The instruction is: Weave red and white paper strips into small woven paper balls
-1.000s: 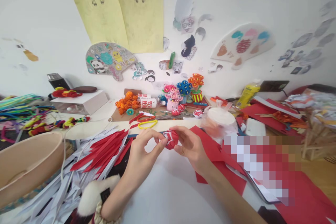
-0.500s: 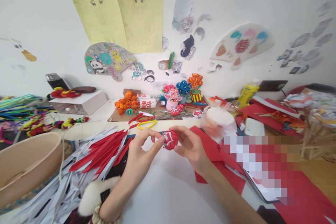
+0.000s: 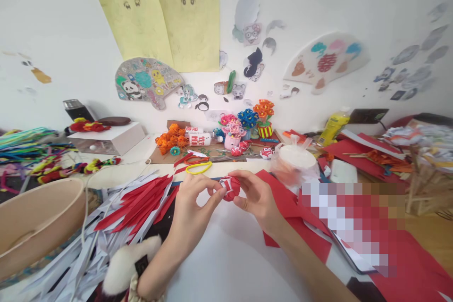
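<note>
A small red-and-white folded paper ball (image 3: 231, 188) is held between both hands above the white work surface (image 3: 226, 245). My left hand (image 3: 198, 200) pinches its left side between thumb and forefinger. My right hand (image 3: 256, 198) grips the ball's right side, thumb below and fingers over the top. Left of my left hand lie folded red paper strips (image 3: 138, 205) on a heap of white paper strips (image 3: 71, 264). Similar red-and-white balls (image 3: 266, 152) rest farther back near the wall.
Red paper sheets (image 3: 300, 231) lie to the right, with a phone-like device (image 3: 348, 250) on them. A lidded cup in plastic (image 3: 295, 158) stands behind them. At left is a large beige tub (image 3: 38, 217). Flower pots (image 3: 264, 130) and a white bottle (image 3: 200, 138) sit at the back.
My left thumb and fingers have shifted slightly on the paper ball, and the ball has turned a little. My right hand stays nearly in place.
</note>
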### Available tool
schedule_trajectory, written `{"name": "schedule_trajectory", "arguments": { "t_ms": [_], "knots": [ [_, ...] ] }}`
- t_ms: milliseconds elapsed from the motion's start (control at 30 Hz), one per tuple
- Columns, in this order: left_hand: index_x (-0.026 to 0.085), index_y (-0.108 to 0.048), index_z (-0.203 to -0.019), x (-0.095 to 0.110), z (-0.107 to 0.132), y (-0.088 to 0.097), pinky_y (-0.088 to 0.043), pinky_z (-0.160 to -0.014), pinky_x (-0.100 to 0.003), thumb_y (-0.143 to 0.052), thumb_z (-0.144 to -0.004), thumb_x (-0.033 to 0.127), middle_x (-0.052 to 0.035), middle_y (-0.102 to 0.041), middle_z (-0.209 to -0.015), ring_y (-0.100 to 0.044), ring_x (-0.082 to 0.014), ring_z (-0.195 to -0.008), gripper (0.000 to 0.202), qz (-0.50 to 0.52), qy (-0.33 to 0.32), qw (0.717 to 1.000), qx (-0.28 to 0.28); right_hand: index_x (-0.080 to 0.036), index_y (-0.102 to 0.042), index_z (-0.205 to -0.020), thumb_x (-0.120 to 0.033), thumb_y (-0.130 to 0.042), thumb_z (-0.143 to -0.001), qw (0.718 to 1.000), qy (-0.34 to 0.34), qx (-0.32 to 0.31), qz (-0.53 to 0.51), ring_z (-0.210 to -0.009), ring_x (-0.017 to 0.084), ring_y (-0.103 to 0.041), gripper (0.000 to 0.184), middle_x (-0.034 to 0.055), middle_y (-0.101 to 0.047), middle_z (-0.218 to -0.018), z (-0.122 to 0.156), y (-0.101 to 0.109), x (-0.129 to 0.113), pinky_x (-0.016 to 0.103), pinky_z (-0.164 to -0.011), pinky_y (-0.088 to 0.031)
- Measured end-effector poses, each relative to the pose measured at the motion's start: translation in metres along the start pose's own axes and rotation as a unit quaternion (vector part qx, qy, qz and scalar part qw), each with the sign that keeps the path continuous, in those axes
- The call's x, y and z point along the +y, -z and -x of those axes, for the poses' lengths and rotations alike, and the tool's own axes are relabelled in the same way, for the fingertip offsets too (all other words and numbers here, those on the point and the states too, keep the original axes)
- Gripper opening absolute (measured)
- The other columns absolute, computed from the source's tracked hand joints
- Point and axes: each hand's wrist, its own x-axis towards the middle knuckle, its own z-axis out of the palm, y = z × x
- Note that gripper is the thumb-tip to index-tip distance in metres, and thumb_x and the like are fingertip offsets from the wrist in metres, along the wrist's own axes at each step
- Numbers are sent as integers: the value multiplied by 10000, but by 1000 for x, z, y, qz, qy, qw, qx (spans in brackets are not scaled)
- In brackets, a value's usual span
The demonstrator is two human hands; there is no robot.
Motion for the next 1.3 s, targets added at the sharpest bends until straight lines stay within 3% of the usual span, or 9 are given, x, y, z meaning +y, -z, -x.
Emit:
{"name": "schedule_trajectory", "arguments": {
  "t_ms": [233,367,467,567,767,900,1033,1133,1300],
  "knots": [
    [208,-555,-788,4,3,-2,-365,-705,-322,-469,-937,288,-14,-615,-800,-477,-189,-779,190,-66,-8,998,-10,-270,-612,-1136,-327,-779,-737,1000,3,3,15,-1068,225,-586,437,56,-632,-1098,0,-2,2,398,-968,-474],
    [204,-529,-792,2,2,-1,-355,-697,-321,-423,-954,269,-23,-604,-809,-459,-188,-767,204,-84,-36,996,-14,-279,-571,-1208,-425,-762,-741,998,-53,-14,-22,-1079,237,-592,526,68,-631,-1135,0,-2,-1,423,-962,-479],
    [201,-515,-776,1,0,0,-354,-684,-317,-412,-953,252,-22,-598,-788,-453,-184,-747,211,-91,-50,995,-12,-259,-587,-1209,-527,-661,-804,992,-115,-30,-45,-1042,237,-616,491,80,-630,-1152,1,-2,-3,446,-951,-481],
    [203,-521,-767,0,-2,1,-358,-672,-310,-438,-942,247,-14,-604,-778,-470,-180,-739,199,-92,-50,994,-18,-227,-606,-1182,-529,-623,-836,984,-144,-46,-90,-942,233,-661,460,81,-663,-1066,1,-2,-3,467,-902,-510],
    [216,-582,-871,3,-2,5,-394,-742,-313,-553,-897,241,-18,-634,-883,-532,-178,-829,46,-84,-72,991,70,-277,-579,-1206,-391,-749,-768,991,-115,16,-62,-1016,218,-635,484,51,-653,-1094,1,-1,-3,384,-885,-527],
    [240,-646,-927,4,5,1,-384,-733,-323,-598,-874,224,-22,-658,-868,-549,-176,-784,73,-162,-140,971,108,-286,-568,-1210,-379,-751,-765,992,-117,12,-50,-1049,222,-623,490,51,-651,-1105,2,-3,-5,372,-888,-526],
    [289,-685,-980,-1,11,-3,-319,-651,-319,-638,-849,189,3,-699,-780,-519,-147,-647,171,-257,-214,932,142,-280,-578,-1190,-373,-762,-750,992,-114,19,-47,-1055,229,-617,486,54,-642,-1125,2,-6,-5,370,-877,-532],
    [299,-673,-1053,-5,13,-3,-297,-638,-320,-667,-823,151,19,-713,-750,-511,-141,-625,274,-294,-262,909,135,-281,-588,-1181,-368,-755,-758,992,-118,26,-41,-1068,232,-613,462,50,-650,-1125,2,-7,-6,368,-895,-523],
    [295,-674,-1062,-8,12,-4,-293,-633,-313,-664,-819,137,18,-710,-753,-516,-138,-632,290,-319,-283,896,122,-295,-606,-1193,-377,-714,-803,993,-113,27,-38,-1047,213,-625,413,37,-685,-1079,2,-7,-8,348,-901,-518]
  ]
}}
